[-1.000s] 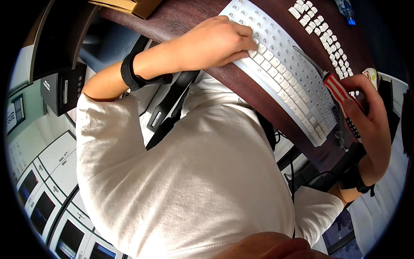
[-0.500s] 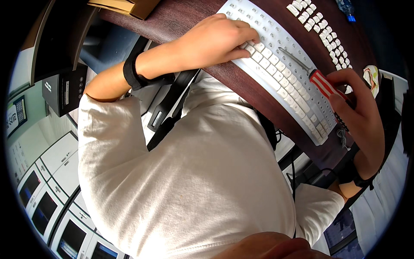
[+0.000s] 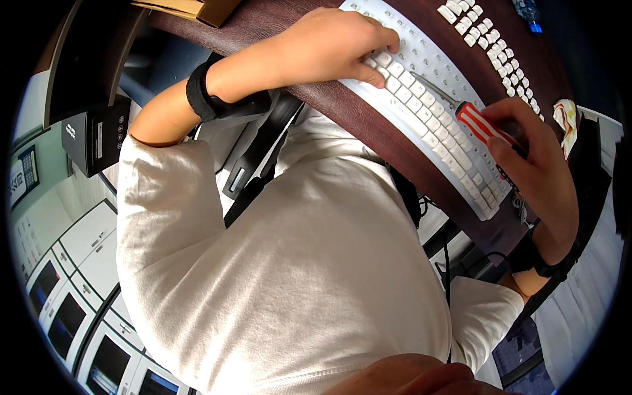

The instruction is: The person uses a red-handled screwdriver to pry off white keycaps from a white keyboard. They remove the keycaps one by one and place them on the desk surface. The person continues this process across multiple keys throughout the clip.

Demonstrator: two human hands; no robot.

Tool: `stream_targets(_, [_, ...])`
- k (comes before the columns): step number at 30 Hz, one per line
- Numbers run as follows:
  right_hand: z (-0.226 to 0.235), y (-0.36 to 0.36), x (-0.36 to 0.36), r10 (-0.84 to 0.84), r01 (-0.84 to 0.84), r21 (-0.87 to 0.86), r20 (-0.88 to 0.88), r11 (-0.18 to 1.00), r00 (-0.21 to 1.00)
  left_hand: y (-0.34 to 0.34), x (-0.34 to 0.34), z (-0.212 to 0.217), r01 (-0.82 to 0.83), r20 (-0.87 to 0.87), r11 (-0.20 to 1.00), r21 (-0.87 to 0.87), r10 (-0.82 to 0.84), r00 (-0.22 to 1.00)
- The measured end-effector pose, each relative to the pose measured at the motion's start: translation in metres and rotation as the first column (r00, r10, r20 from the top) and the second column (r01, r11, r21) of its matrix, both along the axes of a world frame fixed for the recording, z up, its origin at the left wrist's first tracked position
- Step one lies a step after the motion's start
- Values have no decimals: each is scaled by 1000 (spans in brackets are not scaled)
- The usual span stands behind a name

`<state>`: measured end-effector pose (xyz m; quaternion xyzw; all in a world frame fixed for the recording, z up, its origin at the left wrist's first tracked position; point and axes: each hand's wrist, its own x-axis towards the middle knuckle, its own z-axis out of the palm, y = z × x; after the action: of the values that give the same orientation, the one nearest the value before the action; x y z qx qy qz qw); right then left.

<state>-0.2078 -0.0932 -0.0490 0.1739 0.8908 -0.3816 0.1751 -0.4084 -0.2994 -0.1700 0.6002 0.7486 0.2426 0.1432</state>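
Note:
A pale keyboard [image 3: 421, 49] lies slantwise on the dark red-brown table. White keycaps [image 3: 421, 108] cover its near rows, while the far rows show bare switches. My left hand [image 3: 329, 49] rests at the keyboard's left part, thumb and index finger spread on either side of some keycaps, with nothing seen in it. In my right hand [image 3: 536, 158] is a screwdriver [image 3: 477, 122] with a red and white striped handle, gripped between thumb and fingers. Its thin metal shaft points left, and the tip lies over the edge of the remaining keycaps, near my left hand.
Loose white keycaps [image 3: 503, 62] lie in rows beyond the keyboard. A clear bottle [image 3: 530, 13] with a blue cap is at the far right, and a crumpled wrapper [image 3: 565, 122] near the right edge. A coiled cable [image 3: 520, 209] sits by the keyboard's right end; a cardboard box [image 3: 214, 10] is far left.
My right hand has moved left with the screwdriver, its tip shifting from the bare switches to the keycaps' edge. My left hand has lifted slightly away, thumb and index finger spreading wider.

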Motion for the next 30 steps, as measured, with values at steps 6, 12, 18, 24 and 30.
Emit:
stream_targets(6, [-3, -5, -1, 7, -8, -13, -72, 1000, 997, -3, 1, -1, 97, -299, 987, 126, -55, 953])
stream_targets(12, [-3, -9, -4, 8, -8, 3, 6, 1000, 1000, -5, -2, -2, 176, -284, 953, 245, -103, 953])
stream_targets(18, [-5, -6, -11, 71, -70, 62, -23, 996, 997, 7, -7, 0, 13, -202, 985, 169, 21, 979])
stream_targets(24, [1, -9, -32, 136, -132, 132, -21, 982, 990, 15, -16, 0, 79, -128, 994, 79, -68, 989])
stream_targets(30, [16, -23, -57, 177, -200, 285, 104, 937, 979, 16, -16, 0, 49, -98, 997, 62, -43, 994])
